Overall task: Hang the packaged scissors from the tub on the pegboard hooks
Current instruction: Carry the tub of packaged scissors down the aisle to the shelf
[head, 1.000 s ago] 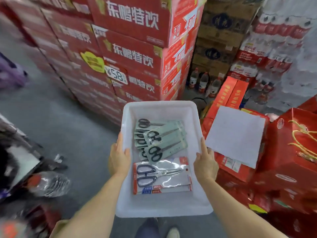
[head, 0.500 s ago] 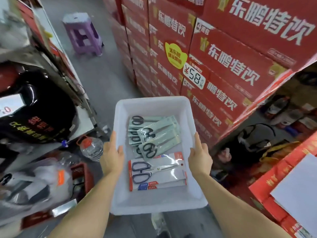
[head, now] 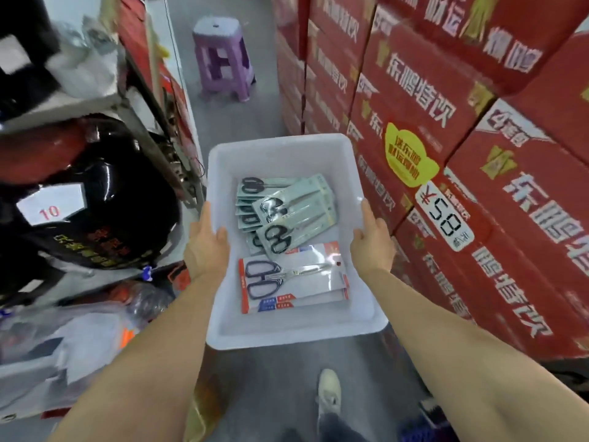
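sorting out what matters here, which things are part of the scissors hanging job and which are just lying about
Part of the job:
white tub
green-carded scissors packs
red-and-white carded scissors packs
left hand and right hand, holding the tub's sides

Just lying about:
purple stool
red drink cartons
58 price tag
black helmet

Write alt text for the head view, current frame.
Two bare hands, left hand and right hand, hold a white plastic tub by its side rims over a shop aisle; inside lie packaged scissors in green and red-trimmed packs. Stacked red cartons stand on the right, a purple stool ahead.
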Available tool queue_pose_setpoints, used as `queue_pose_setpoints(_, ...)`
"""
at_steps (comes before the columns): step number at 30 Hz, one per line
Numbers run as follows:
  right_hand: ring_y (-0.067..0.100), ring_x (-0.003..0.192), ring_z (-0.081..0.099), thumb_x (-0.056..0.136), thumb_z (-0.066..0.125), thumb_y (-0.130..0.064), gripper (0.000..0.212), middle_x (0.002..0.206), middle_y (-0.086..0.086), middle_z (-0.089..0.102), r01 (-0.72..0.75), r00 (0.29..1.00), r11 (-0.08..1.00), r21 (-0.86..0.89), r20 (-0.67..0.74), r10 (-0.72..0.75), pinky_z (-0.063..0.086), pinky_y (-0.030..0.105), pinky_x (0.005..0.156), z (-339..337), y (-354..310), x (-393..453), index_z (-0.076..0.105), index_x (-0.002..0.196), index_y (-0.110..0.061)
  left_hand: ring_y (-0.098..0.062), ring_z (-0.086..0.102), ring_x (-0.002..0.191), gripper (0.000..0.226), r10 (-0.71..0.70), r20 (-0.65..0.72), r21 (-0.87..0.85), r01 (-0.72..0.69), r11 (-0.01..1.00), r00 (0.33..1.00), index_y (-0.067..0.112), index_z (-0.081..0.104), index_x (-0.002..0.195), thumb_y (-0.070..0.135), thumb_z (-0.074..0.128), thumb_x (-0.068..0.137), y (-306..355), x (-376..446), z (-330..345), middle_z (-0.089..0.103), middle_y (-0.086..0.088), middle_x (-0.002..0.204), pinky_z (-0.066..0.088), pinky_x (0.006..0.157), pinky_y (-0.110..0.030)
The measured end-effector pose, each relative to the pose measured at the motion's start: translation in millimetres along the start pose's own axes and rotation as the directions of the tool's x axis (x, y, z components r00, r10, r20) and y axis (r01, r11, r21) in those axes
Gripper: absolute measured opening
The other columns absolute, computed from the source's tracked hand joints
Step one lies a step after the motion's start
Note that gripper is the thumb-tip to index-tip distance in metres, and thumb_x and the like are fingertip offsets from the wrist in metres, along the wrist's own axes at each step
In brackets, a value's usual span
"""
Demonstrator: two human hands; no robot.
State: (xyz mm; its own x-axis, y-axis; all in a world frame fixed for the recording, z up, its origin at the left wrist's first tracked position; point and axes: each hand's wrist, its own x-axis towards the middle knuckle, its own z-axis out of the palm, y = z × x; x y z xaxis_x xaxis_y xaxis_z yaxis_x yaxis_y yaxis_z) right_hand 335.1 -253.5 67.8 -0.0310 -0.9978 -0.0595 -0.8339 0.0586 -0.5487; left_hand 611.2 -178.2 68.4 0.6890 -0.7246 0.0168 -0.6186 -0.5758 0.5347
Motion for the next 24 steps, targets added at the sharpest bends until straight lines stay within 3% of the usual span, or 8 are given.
queue_pose_setpoints(5,0.036,0.092,0.059,0.098,0.046,-0.014,0.062,0.116,0.012,0.051,0.089,0.996,0.996,0.005,-0.021,-0.088,0.048,0.044,0.080,6.5,-43.5,89.4,0.025,0.153,-0.032,-0.041,0.058,0.096,0.062,-0.025,-0.054,-0.008,0.025,1.000,0.998,0.036,0.027,0.151,0.022,0.051,0.096,29.0,73.6,7.3,0.052,-0.019,0.116,0.047,0.079,-0.047)
queue_pose_setpoints(18,0.034,0.098,0.059,0.100,0.043,-0.016,0.060,0.125,0.009,0.051,0.145,0.989,0.989,0.019,0.001,-0.145,0.044,0.040,0.082,63.7,-189.5,334.5,0.023,0.153,-0.035,-0.042,0.056,0.110,0.063,-0.073,-0.108,-0.001,0.073,0.997,0.991,0.028,0.028,0.153,0.022,0.056,0.097,91.8,332.7,24.1,0.051,-0.019,0.127,0.045,0.090,-0.049)
queue_pose_setpoints(24,0.026,0.082,0.053,0.099,0.045,-0.015,0.061,0.116,0.009,0.053,0.152,0.988,0.988,0.038,-0.013,-0.152,0.041,0.035,0.075,90.7,-255.7,453.7,0.025,0.153,-0.035,-0.041,0.056,0.113,0.063,-0.078,-0.130,-0.015,0.077,0.997,0.988,0.027,0.029,0.152,0.021,0.055,0.096,119.1,467.1,42.9,0.052,-0.018,0.130,0.046,0.090,-0.048)
